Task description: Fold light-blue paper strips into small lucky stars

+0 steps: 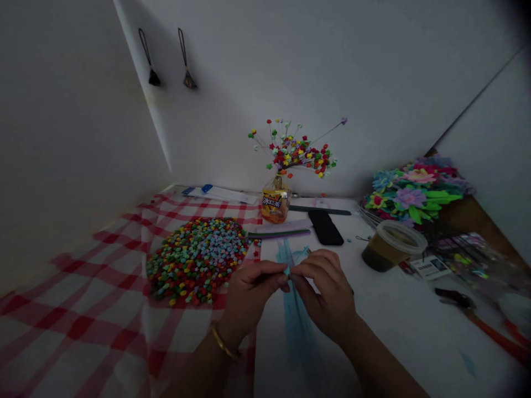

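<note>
A small blue piece (287, 270) is pinched between the fingertips of the left hand (254, 288) and right hand (331, 292), above blue strips (292, 326) on the white tabletop (385, 337); colorful stars (199, 260) lie heaped to the left, a black phone (326, 228) beyond.

1. There is one view; it comes from a camera worn on the person's head.
2. It faces forward and down, across the table (385, 320) to the wall (232, 83) behind.
3. The left hand (251, 293) and the right hand (329, 288) are near to it, in the lower middle.
4. The bottle (275, 207) stands farther, almost in the centre of the view.
5. The view is wide; its upper right corner is dark.
</note>
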Demonstrator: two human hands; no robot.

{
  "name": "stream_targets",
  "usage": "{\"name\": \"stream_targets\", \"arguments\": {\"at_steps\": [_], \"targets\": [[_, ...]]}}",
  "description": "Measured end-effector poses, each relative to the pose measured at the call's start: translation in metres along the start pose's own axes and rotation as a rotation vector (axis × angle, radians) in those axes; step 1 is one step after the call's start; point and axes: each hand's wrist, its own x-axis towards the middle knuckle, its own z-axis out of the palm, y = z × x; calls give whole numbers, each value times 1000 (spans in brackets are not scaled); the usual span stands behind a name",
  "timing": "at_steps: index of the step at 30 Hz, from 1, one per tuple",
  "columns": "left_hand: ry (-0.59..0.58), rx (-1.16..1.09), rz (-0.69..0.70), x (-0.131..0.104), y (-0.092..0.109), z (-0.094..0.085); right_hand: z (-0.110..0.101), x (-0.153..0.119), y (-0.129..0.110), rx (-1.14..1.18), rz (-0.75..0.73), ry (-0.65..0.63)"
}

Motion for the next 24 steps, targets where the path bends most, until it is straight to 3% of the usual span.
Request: {"name": "stream_targets", "arguments": {"at_steps": [8,13,16,24], "targets": [[-46,94,18,2,4,-1,-2,3,1,-3,-63,-126],[58,-46,-95,3,-2,2,7,-1,-1,-107,-13,1],[106,-91,-127,4,-4,2,9,-2,-2,-140,-9,15],[50,-99,-68,3,1,1,5,-1,3,45,16,44]]}}
